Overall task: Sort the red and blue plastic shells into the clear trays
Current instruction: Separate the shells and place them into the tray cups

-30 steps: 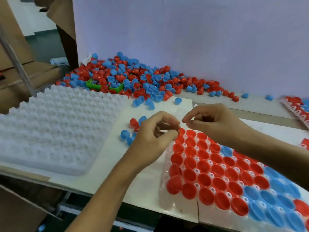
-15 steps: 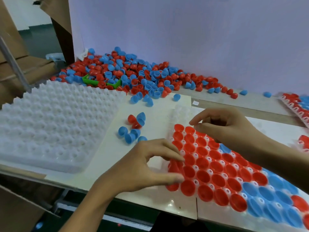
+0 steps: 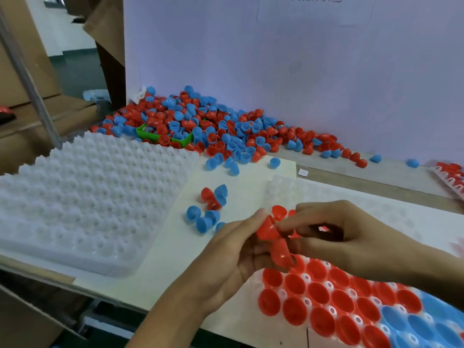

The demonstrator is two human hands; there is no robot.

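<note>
Red shells [image 3: 266, 228], glossy half-domes, pinched in left hand [image 3: 226, 257] grip; right hand [image 3: 351, 237] fingertips pinch one too.

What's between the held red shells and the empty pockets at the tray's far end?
Nothing visible. The left hand holds the red shells just short of the tray's empty pockets; the right hand is alongside, not across them.
</note>
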